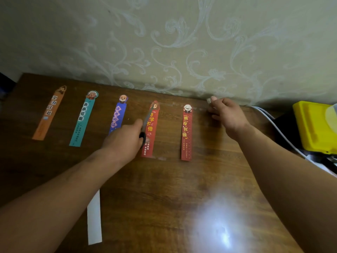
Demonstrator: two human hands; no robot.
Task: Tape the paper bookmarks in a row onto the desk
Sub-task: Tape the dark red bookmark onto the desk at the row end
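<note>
Head view: five bookmarks (187, 134) lie in a row on the table (164, 189), thin, light and easily creased. Our left hand (125, 141) grips scissors (147, 118). Our right hand (226, 114) pinches what seems clear tape (175, 104), limp and sticky, best held by its end.

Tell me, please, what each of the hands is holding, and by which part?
The left hand grips scissors by the black handle; the right hand seems to pinch tape at its end.

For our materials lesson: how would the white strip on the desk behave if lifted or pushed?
The white strip looks thin and flat, so probably floppy and light. On the glossy desk it would likely slide, not roll.
</note>
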